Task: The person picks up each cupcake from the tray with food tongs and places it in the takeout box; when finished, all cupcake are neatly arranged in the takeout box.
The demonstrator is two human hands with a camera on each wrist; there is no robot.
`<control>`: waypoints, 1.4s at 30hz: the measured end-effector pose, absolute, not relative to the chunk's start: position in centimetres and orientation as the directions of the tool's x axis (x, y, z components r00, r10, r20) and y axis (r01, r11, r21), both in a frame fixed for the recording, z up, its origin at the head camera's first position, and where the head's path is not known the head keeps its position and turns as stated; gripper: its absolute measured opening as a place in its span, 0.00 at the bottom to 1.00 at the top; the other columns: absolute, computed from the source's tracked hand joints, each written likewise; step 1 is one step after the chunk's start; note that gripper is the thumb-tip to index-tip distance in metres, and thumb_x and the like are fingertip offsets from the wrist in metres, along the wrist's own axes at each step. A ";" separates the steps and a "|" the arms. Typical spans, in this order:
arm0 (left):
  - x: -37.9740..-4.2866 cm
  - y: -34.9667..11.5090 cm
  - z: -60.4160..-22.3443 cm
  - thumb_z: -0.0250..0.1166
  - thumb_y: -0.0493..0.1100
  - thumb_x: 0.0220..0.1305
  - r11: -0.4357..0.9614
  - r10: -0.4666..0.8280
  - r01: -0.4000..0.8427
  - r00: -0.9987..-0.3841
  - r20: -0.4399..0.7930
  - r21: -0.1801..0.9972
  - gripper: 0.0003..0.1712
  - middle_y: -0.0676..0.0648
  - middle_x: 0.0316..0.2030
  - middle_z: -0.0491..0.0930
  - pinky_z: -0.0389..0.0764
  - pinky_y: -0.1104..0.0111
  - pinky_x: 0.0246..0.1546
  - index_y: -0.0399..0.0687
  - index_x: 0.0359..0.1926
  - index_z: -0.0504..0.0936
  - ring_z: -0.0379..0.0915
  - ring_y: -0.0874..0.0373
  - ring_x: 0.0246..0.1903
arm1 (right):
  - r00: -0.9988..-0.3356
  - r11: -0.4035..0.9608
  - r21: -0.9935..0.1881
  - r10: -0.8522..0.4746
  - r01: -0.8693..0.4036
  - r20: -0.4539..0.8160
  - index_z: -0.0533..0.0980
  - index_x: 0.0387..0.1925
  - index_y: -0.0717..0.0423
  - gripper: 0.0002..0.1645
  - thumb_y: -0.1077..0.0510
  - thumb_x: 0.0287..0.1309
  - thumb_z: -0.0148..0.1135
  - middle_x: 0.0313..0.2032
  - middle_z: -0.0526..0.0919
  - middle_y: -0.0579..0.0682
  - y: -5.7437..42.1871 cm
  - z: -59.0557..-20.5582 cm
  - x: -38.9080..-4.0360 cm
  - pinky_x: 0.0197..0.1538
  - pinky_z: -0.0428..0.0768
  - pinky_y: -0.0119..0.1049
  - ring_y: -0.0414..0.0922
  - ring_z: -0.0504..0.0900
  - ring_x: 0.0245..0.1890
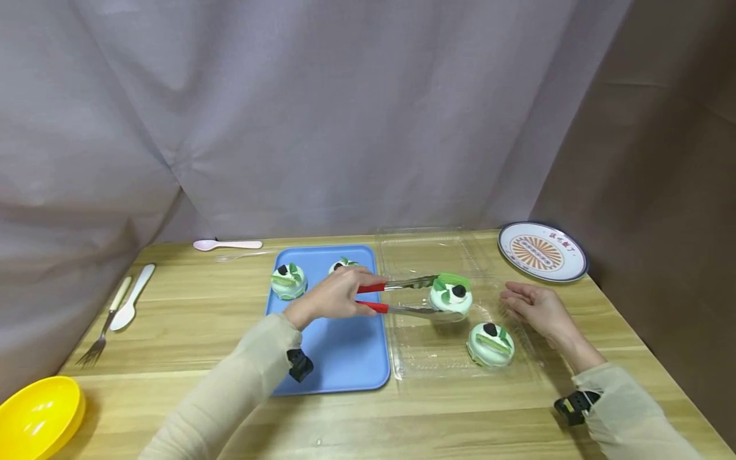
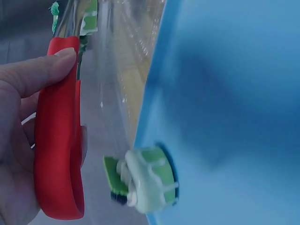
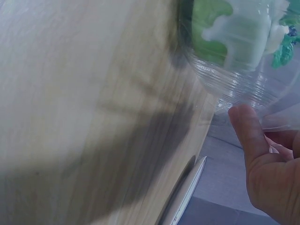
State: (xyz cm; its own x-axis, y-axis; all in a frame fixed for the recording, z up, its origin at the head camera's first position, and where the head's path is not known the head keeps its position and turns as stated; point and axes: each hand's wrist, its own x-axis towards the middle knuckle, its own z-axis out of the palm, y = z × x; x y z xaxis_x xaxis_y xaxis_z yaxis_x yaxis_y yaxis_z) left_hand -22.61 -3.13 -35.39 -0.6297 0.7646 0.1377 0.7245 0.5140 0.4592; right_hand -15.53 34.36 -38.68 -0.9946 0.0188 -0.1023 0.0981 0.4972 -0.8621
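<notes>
Red-handled metal tongs point(image 1: 411, 283) are in my left hand point(image 1: 336, 295), thumb and fingers round the red grip point(image 2: 56, 126). Their tips clasp a pale green cake point(image 1: 451, 299), topped with a dark berry, over the clear plastic container point(image 1: 420, 369). A similar cake point(image 1: 490, 348) sits in the container's near right part. My right hand point(image 1: 538, 313) is beside the container's right side, fingers relaxed. In the right wrist view its fingertips point(image 3: 243, 112) are right at the ribbed plastic wall. Two more cakes, one at the left point(image 1: 289, 281) and one partly hidden point(image 1: 339, 264), stand on the blue tray point(image 1: 333, 367).
The container's open lid point(image 1: 425, 252) lies behind it. A patterned plate point(image 1: 543, 252) is at the back right. Left of the tray are a pink spoon point(image 1: 230, 245), a clear utensil point(image 1: 244, 255), a white spoon point(image 1: 133, 300), a fork point(image 1: 106, 322) and a yellow bowl point(image 1: 43, 415).
</notes>
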 end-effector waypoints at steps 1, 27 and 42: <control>-22.6 -2.7 -35.5 0.75 0.43 0.52 0.516 0.767 0.729 -0.627 0.136 0.450 0.34 0.46 0.54 0.83 0.76 0.59 0.51 0.44 0.61 0.78 0.78 0.52 0.51 | -0.995 0.492 -0.865 0.015 0.096 -0.102 0.54 0.65 0.85 0.30 0.67 0.70 0.47 0.61 0.65 0.81 34.3 -38.7 -15.6 0.44 0.80 0.20 0.16 0.74 0.38; -22.5 0.9 -35.4 0.77 0.47 0.49 0.632 0.726 0.681 -0.687 0.026 0.370 0.35 0.49 0.55 0.83 0.79 0.63 0.44 0.49 0.60 0.80 0.80 0.53 0.51 | -0.993 0.471 -0.876 0.000 0.103 -0.117 0.52 0.65 0.86 0.29 0.69 0.70 0.44 0.61 0.64 0.81 34.7 -38.9 -15.8 0.44 0.80 0.20 0.16 0.74 0.38; -22.0 1.3 -34.9 0.78 0.47 0.47 0.667 0.711 0.676 -0.703 0.002 0.315 0.33 0.50 0.48 0.86 0.75 0.71 0.32 0.51 0.58 0.82 0.80 0.56 0.43 | -0.995 0.472 -0.878 -0.004 0.085 -0.099 0.52 0.64 0.87 0.29 0.71 0.69 0.45 0.60 0.64 0.82 34.7 -39.1 -15.9 0.43 0.80 0.20 0.16 0.75 0.38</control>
